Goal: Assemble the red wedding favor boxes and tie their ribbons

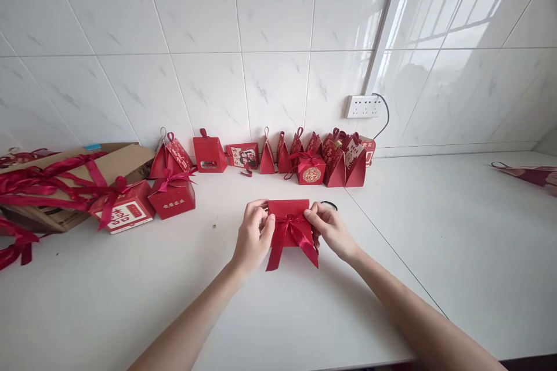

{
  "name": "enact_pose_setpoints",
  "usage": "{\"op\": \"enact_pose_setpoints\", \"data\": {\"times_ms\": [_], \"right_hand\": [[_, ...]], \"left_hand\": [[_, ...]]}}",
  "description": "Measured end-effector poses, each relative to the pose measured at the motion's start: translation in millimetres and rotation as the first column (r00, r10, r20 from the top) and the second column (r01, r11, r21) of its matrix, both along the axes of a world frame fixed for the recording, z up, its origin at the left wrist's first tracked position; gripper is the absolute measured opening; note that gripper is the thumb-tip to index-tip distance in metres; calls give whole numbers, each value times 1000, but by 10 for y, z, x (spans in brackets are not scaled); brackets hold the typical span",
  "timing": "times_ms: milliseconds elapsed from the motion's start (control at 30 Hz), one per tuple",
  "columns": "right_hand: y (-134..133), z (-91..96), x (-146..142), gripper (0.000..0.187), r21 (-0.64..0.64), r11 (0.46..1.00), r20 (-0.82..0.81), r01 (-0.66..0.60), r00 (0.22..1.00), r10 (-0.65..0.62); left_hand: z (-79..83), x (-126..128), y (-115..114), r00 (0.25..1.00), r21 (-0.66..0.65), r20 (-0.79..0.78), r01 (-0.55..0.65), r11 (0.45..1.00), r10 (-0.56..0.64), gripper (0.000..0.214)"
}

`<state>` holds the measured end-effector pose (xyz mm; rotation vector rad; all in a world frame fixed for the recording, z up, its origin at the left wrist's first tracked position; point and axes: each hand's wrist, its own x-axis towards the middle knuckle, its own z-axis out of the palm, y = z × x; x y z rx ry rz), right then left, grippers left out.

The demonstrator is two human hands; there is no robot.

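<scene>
A small red gift box [288, 213] stands on the white counter [435, 255] in front of me, with a red satin ribbon bow [292, 235] tied across its front and two tails hanging down. My left hand [252, 235] pinches the bow's left loop at the box's left edge. At the right edge, my right hand [331, 229] pinches the bow's right loop. Both hands have their fingers closed on the ribbon.
A row of finished red gift boxes [311, 169] lines the tiled wall. Two more ribboned boxes [172, 197] sit at the left beside a cardboard box [65, 185] draped with loose red ribbons. A wall socket [363, 106] with a cable is behind. A black hair tie [329, 204] lies nearby.
</scene>
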<state>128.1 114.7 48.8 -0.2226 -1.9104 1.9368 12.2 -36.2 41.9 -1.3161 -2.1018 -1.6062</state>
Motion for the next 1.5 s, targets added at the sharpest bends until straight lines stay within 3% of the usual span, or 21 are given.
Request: {"op": "enact_pose_setpoints", "data": {"times_ms": [167,433,833,1167,1233,1267,1300,1333,1367,1433,1500], "right_hand": [[17,-12,-1,46,-16,999,-16,-28,999,28],[76,-57,-36,49,-157,981,-19,-114,993,112],[78,-7,-38,56,-309,945,-1,-107,994,112],[96,-8,-43,52,-244,965,3,-100,995,104],[88,11,-11,51,-111,993,32,-46,998,49],[77,22,10,48,7,999,34,35,999,-35],[59,34,34,45,154,976,-6,155,988,-156],[34,44,58,41,311,903,-101,296,955,-278],[2,53,80,36,449,786,-237,424,905,-353],[-80,58,113,31,644,529,-491,552,829,-268],[-169,45,119,43,792,308,-551,528,834,-13]], "left_hand": [[-12,-5,5,1000,-11,-8,-21,1000,21,28],[-2,14,6,999,-16,-26,-30,999,30,27],[-8,11,7,999,-21,-32,-27,999,26,27],[-12,-30,9,999,-32,-37,-24,999,23,26],[0,-30,4,999,-26,-4,-32,999,32,26],[4,-28,1,999,-20,11,-37,999,38,26],[5,-24,-1,999,-14,23,-41,999,41,27],[5,-18,-2,999,-8,32,-43,999,43,27],[1,-13,-1,998,-4,35,-43,999,43,27],[-9,-1,4,999,1,27,-40,999,40,27],[-21,5,12,999,9,4,-38,999,38,26]]}}
